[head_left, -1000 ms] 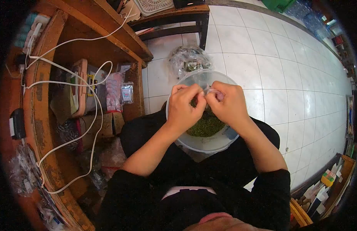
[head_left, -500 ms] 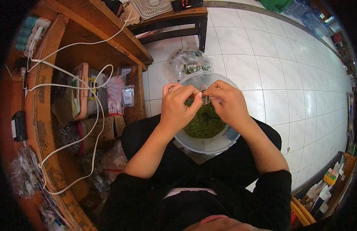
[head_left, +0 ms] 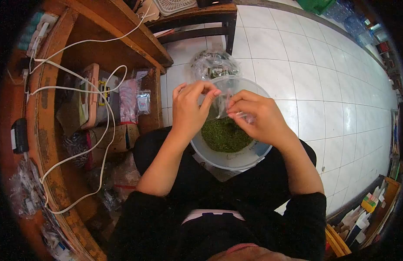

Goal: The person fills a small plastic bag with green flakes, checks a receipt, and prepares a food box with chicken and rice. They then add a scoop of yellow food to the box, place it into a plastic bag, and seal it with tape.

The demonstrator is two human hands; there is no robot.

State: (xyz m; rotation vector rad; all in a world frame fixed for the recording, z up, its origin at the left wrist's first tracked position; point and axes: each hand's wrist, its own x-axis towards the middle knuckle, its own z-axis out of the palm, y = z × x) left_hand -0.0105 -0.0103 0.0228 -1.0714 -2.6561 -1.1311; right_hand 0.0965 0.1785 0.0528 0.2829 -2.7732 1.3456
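Note:
A small clear plastic bag (head_left: 222, 105) hangs between my hands, above a round translucent tub (head_left: 236, 164). Inside the tub lies a bed of green shredded material (head_left: 227, 138). The fingers of my right hand (head_left: 260, 115) are pinched on the bag's edge. On the other side of the bag, my left hand (head_left: 191, 108) has its thumb and index fingertips close together near the upper edge; whether they grip the plastic is too small to tell. The tub stands between my bent legs.
Behind the tub, a larger clear plastic bag (head_left: 213, 64) sits on the tiled floor (head_left: 306, 82). A wooden shelf (head_left: 53, 143) with white cables stands at the left, a dark-legged table (head_left: 230, 28) at the back. A box of packets (head_left: 367, 213) is at the lower right.
My hands have moved slightly apart, the left one up and to the left. More of the small bag now shows between them. The view has shifted a little.

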